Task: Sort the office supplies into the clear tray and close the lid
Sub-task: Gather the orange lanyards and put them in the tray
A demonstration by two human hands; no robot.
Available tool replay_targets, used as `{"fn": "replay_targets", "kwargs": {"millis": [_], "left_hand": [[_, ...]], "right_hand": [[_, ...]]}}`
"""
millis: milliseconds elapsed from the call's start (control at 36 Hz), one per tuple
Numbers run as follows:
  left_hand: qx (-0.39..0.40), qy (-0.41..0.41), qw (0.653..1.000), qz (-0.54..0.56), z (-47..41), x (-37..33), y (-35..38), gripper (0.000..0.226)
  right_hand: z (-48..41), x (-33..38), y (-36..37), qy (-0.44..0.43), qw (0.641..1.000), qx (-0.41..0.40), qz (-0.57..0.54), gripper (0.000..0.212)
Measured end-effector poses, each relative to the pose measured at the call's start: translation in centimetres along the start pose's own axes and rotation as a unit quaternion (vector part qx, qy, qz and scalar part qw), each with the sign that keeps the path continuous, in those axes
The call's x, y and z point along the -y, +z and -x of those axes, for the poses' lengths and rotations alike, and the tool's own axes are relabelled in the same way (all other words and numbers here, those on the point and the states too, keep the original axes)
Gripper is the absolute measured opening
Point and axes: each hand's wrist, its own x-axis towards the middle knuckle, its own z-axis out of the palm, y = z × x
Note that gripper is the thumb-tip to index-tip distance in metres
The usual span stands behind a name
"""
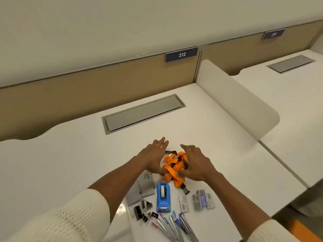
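A bundle of orange lanyards (172, 167) lies on the white desk (70, 163) between my two hands. My left hand (152, 158) hovers at its left with fingers spread. My right hand (194, 164) curves over its right side, thumb touching the straps. Nearer to me lie a blue tape dispenser (163, 198), grey metal bookends (141, 188), black binder clips (142, 213), several staplers (176, 227) and boxes of staples (203, 199). A clear tray edge (128, 214) seems to show by the clips, mostly hidden by my left arm.
A grey cable hatch (143, 113) is set into the desk beyond my hands. A white divider panel (236, 98) rises at the right, with a neighbouring desk (288, 102) behind it. A tan partition with sign 212 (181, 54) runs along the back.
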Motion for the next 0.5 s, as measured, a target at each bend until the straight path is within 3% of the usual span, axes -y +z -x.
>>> {"fn": "replay_targets", "kwargs": {"millis": [167, 306, 361, 500], "left_hand": [[0.059, 0.049, 0.997, -0.006, -2.7, -1.0, 1.9, 0.140], [0.008, 0.067, 0.998, 0.009, -3.7, -1.5, 3.6, 0.115], [-0.005, 0.064, 0.997, 0.046, -3.8, -1.7, 3.8, 0.101], [-0.023, 0.041, 0.992, 0.114, -3.3, -2.6, 4.1, 0.066]], "right_hand": [[-1.0, -1.7, 2.4, 0.008, 0.996, 0.067, 0.049, 0.134], [-1.3, -2.3, 4.2, 0.000, 0.998, 0.065, 0.026, 0.136], [-1.5, -2.2, 4.7, 0.005, 0.998, 0.056, -0.008, 0.129], [-2.2, -1.8, 5.5, 0.020, 0.995, -0.002, -0.096, 0.089]]}}
